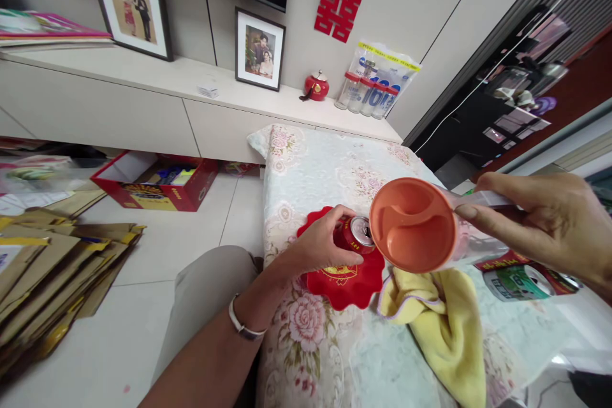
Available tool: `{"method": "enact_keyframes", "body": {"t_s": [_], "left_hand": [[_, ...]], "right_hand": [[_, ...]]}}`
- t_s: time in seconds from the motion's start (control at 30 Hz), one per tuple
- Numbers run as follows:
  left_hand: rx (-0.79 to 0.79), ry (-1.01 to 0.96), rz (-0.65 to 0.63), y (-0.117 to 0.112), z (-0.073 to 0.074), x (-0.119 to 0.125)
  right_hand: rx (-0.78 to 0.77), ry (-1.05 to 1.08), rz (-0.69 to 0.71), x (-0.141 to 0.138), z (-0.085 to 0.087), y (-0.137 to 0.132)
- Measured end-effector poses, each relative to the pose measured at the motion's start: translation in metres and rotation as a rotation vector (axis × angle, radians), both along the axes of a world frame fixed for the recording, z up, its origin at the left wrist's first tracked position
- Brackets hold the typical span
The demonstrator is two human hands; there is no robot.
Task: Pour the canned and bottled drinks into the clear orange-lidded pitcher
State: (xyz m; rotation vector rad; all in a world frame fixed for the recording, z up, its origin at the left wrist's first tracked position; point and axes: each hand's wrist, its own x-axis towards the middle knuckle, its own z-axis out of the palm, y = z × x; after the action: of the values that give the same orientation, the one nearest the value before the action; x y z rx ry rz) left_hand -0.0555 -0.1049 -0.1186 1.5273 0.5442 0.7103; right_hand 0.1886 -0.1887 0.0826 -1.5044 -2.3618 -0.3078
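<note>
One long white cabinet point(215, 121) runs along the wall, and its front stands against the far edge of a table point(373, 357) spread with a flowered cloth. Towards the table's near edge lies a crumpled yellow towel point(449, 325). Beside it, close to the left edge, is a red tray point(354, 290) with a scalloped rim. Over the table, right of the tray, the right hand point(549, 226) is curled firmly around the handle of a clear plastic jug point(466, 242), its thumb stretched along the side. At the jug's near end an orange cup point(414, 242) faces the viewer, a curved ridge inside it. The left hand point(319, 243), over the tray, is half open in a C shape, thumb and fingers wrapped around a red can point(348, 241), whose top leans towards the cup. Near the table's right edge are a green can point(514, 284) and a dark red can point(502, 260), apart from both hands. As for progress, can and cup are both in hand and side by side, and the can's top shows what looks like a dark opening. No stream shows between them, and liquid in the cup would be hard to make out, so what is left cannot be judged. The red can's base is hidden by the left hand; whether cup and can touch is unclear.
</note>
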Motion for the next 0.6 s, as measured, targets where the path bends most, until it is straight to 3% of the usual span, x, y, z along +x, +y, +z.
{"method": "enact_keyframes", "body": {"t_s": [0.13,0.6], "left_hand": [[0.023,0.015,0.015,-0.0002,0.0012,-0.0005],[0.015,0.006,0.015,0.0002,-0.0009,0.0001]], "right_hand": [[0.029,-0.028,0.078,-0.0032,0.0018,0.0019],[-0.004,-0.025,-0.027,0.0017,-0.0008,-0.0018]]}}
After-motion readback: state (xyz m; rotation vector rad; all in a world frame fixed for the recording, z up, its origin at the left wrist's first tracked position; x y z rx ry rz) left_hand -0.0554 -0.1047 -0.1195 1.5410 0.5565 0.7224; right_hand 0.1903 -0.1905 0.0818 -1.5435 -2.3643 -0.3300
